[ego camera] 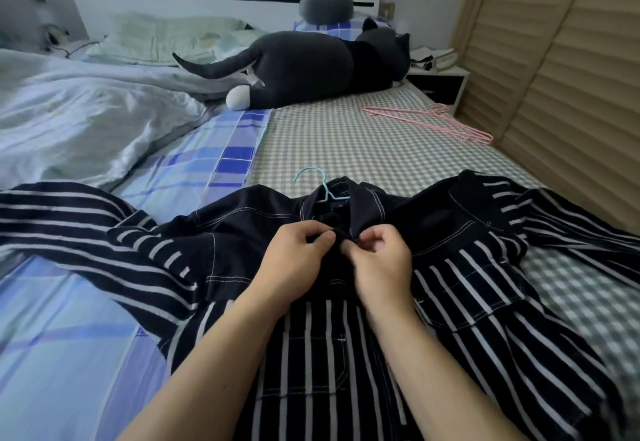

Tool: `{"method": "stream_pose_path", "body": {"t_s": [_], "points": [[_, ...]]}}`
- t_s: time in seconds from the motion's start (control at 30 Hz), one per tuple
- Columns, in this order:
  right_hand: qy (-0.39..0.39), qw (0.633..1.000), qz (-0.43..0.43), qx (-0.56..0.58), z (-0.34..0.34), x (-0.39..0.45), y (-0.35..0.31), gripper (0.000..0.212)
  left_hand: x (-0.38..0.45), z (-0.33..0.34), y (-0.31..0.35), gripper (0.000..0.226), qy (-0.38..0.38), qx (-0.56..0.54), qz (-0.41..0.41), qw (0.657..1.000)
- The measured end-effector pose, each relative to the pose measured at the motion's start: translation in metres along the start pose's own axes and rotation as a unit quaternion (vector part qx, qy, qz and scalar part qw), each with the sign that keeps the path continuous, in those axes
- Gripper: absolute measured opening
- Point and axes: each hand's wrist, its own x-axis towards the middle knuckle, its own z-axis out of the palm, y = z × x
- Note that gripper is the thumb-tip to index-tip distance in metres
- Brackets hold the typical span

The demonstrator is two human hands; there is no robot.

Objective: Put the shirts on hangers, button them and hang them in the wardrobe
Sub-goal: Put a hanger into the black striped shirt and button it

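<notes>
Both forearms reached fwd over the striped shirt, spread on the bed. Left hand and right hand pinched the placket below the collar; button hidden, prob. between fingertips. Blue hanger hook poked from collar.

A dark shirt with white stripes and a plain dark yoke lies front-up on the bed, sleeves spread to both sides. A light blue hanger sits inside it, the hook poking out past the collar. Pink hangers lie farther up the bed, near the wardrobe doors.
</notes>
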Motion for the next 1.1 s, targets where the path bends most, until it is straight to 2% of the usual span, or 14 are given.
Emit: {"method": "stream_pose_path", "body": {"t_s": [0.07,0.13,0.2,0.37,0.73,0.97,1.1], "points": [[-0.046,0.988,0.064,0.129,-0.011,0.001,-0.006,0.022,-0.001,-0.003,0.000,0.012,-0.020,-0.064,-0.026,0.997],[-0.086,0.974,0.102,0.182,-0.020,0.002,-0.006,0.023,-0.001,-0.007,0.001,0.010,-0.037,-0.131,-0.050,0.989],[-0.112,0.974,0.109,0.167,-0.024,0.003,-0.004,0.022,0.000,-0.010,0.001,0.008,-0.034,-0.162,-0.065,0.984],[-0.119,0.977,0.105,0.144,-0.022,0.003,-0.002,0.020,0.004,-0.008,-0.002,0.007,-0.027,-0.144,-0.061,0.987],[-0.091,0.990,0.038,0.102,-0.015,-0.007,-0.003,0.018,0.004,-0.003,-0.001,0.006,-0.009,-0.147,-0.063,0.987],[-0.057,0.990,0.029,0.130,-0.014,-0.009,-0.007,0.019,0.006,0.001,-0.003,0.011,0.027,-0.119,-0.052,0.991],[-0.060,0.994,0.007,0.087,-0.012,-0.010,-0.005,0.018,0.007,-0.001,-0.003,0.010,0.026,-0.128,-0.055,0.990]]}}
